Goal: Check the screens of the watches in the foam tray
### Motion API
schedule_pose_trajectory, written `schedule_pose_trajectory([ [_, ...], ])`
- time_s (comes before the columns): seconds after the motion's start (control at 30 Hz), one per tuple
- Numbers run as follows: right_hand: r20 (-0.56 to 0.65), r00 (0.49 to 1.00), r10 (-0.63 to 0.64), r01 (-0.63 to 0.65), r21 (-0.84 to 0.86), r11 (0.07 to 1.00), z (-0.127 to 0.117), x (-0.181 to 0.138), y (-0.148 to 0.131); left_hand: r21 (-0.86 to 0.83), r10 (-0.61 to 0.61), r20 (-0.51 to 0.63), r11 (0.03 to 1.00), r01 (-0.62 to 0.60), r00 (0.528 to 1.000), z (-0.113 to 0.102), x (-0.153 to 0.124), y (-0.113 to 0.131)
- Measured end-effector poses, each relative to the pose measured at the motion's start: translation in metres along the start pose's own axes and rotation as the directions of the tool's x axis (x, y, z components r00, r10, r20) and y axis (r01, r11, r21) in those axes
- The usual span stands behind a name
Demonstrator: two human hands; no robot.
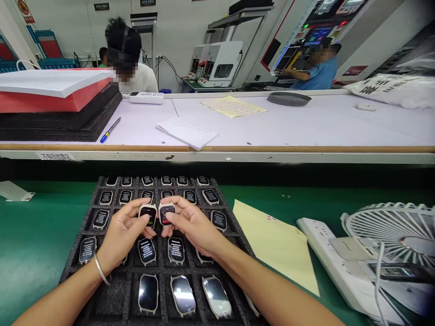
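A black foam tray lies on the green mat in front of me, its slots filled with several smartwatch bodies. My left hand, a metal bangle on its wrist, pinches one watch body with a dark lit screen. My right hand pinches a second watch body right beside it. Both watches are held side by side just above the tray's middle rows. Watches in the near row have blank, reflective screens; those farther back show text.
A yellow sheet lies right of the tray, then a white power strip and a white fan. A raised white shelf holds papers, a blue pen and stacked foam. Two other people work beyond it.
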State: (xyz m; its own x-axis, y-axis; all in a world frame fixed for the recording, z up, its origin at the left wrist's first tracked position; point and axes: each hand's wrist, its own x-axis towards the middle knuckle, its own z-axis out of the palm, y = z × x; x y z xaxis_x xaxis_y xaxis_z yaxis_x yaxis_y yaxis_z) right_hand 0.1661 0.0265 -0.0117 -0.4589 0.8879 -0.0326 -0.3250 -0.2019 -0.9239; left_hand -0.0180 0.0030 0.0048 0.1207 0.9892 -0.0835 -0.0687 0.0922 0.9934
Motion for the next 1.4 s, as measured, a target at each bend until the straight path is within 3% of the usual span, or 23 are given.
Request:
schedule_pose_trajectory([
  [0.2,-0.007,1.000,0.000,0.001,0.048,0.999,0.0021,-0.0017,-0.0008,-0.035,-0.015,-0.007,0.999,0.015,1.000,-0.0007,0.0006,0.0000],
  [0.37,-0.050,0.995,0.083,-0.076,0.117,0.990,0.0010,-0.0023,-0.0013,-0.067,-0.035,-0.021,0.997,0.034,0.999,-0.0038,-0.0016,-0.0019],
  [0.63,-0.078,0.984,0.161,-0.150,0.138,0.979,-0.0009,-0.0012,-0.0035,-0.293,-0.173,0.010,0.941,0.168,0.985,-0.0066,-0.0052,0.0034],
  [1.07,-0.104,0.983,0.152,-0.131,0.182,0.974,-0.0026,-0.0009,-0.0040,-0.265,-0.215,-0.022,0.943,0.202,0.976,-0.0059,-0.0040,0.0038],
  [1.4,-0.100,0.989,0.108,-0.104,0.044,0.994,-0.0026,-0.0038,-0.0008,-0.168,-0.154,-0.047,0.975,0.144,0.987,-0.0052,-0.0054,0.0001],
])
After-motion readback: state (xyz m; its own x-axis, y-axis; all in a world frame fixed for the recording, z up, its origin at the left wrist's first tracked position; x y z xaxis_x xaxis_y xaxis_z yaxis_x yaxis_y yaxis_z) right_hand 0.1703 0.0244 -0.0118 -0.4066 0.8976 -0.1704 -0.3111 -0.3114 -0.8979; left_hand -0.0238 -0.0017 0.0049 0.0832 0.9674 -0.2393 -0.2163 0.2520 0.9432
